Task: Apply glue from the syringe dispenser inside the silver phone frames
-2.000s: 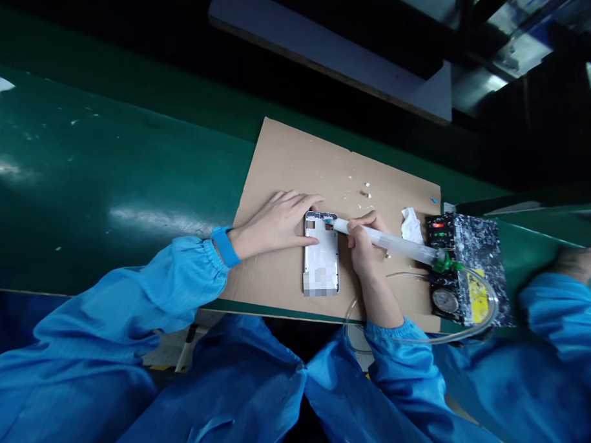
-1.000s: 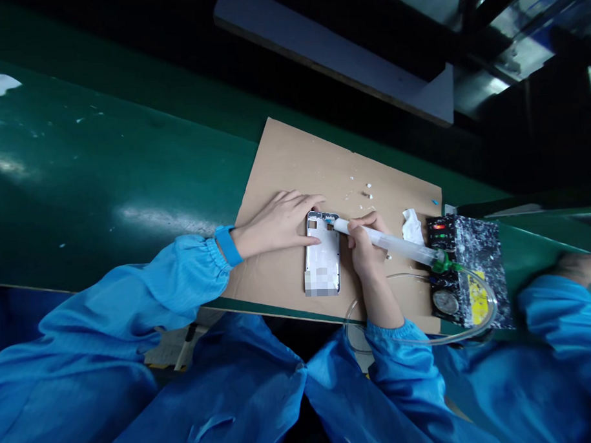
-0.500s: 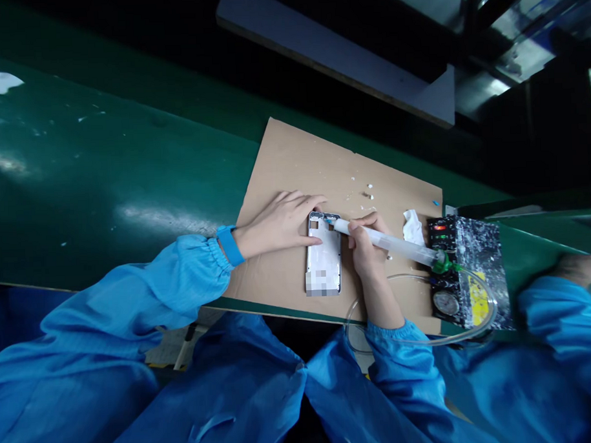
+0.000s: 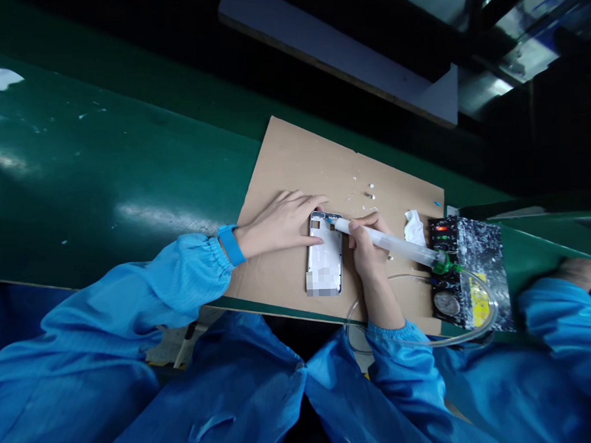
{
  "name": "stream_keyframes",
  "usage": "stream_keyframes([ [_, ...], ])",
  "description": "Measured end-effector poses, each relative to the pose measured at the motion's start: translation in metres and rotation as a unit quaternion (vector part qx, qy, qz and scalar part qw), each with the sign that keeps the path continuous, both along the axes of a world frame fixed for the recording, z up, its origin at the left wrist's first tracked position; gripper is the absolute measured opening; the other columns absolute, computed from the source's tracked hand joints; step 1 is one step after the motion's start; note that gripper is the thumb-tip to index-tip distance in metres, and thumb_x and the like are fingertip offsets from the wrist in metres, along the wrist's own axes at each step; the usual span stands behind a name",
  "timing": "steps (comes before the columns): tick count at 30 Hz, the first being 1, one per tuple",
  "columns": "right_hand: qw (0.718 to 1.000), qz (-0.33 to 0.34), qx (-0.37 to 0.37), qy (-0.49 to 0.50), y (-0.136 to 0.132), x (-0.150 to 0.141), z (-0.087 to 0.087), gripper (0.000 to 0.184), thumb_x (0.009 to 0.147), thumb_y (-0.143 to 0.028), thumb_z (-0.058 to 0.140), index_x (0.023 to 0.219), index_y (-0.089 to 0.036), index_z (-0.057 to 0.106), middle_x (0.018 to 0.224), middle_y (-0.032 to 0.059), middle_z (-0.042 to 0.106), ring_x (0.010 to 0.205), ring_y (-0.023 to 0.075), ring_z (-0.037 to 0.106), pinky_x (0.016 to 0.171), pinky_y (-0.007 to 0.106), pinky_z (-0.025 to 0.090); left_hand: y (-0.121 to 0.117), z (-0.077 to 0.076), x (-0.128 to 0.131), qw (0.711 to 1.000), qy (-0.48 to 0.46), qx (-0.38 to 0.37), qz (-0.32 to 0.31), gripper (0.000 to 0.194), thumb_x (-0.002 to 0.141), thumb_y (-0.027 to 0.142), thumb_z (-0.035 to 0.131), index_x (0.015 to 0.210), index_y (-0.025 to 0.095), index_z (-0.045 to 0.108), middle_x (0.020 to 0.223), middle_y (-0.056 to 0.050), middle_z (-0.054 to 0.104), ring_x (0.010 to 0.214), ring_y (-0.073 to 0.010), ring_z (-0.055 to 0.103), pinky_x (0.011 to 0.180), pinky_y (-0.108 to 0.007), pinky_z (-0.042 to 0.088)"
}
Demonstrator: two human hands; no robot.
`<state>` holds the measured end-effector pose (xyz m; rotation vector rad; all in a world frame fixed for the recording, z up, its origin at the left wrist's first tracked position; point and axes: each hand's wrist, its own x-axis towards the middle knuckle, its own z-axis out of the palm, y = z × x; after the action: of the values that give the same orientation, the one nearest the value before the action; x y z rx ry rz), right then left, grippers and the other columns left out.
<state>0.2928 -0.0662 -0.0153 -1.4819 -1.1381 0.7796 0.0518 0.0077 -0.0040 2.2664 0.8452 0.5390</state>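
Observation:
A white phone housing [image 4: 324, 262] with a dark rim lies flat on a cardboard sheet [image 4: 297, 150]. My left hand [image 4: 288, 225] steadies it from the left, thumb on its face and fingers bent round the upper left corner. My right hand [image 4: 369, 245] is closed around a translucent dispensing syringe [image 4: 398, 245], held like a pen and slanting down to the left. Its blue needle tip [image 4: 329, 219] is at the housing's top edge. From the green cap [image 4: 441, 263] at the syringe's back end runs a clear air hose [image 4: 492, 305].
Right of the cardboard stands a black, white-spattered dispenser box [image 4: 481, 260] with a red display and a gauge. A crumpled white tissue [image 4: 414, 228] and white crumbs [image 4: 371, 194] lie on the cardboard. Another person's blue sleeve [image 4: 560, 315] is at far right. A shelf [image 4: 338, 58] hangs behind.
The needle tip has shifted slightly left along the housing's top edge. Both hands keep their hold, and the housing lies as before.

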Motion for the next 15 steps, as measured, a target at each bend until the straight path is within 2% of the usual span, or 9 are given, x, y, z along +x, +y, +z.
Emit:
stream_keyframes([
  [15, 1.0, 0.004, 0.006, -0.001, 0.0, -0.0009, 0.0014, 0.046, 0.091, -0.063, 0.09, 0.083, -0.027, 0.062, 0.053, -0.0088, 0.055, 0.044, 0.0131, 0.046, 0.049, 0.028, 0.039, 0.0001, -0.0003, 0.0001, 1.0, -0.003, 0.0, 0.002, 0.075, 0.096, 0.046, 0.089, 0.16, 0.027, 0.054, 0.15, -0.008, 0.074, 0.138, -0.0346, 0.066, 0.119, -0.048, 0.044],
])
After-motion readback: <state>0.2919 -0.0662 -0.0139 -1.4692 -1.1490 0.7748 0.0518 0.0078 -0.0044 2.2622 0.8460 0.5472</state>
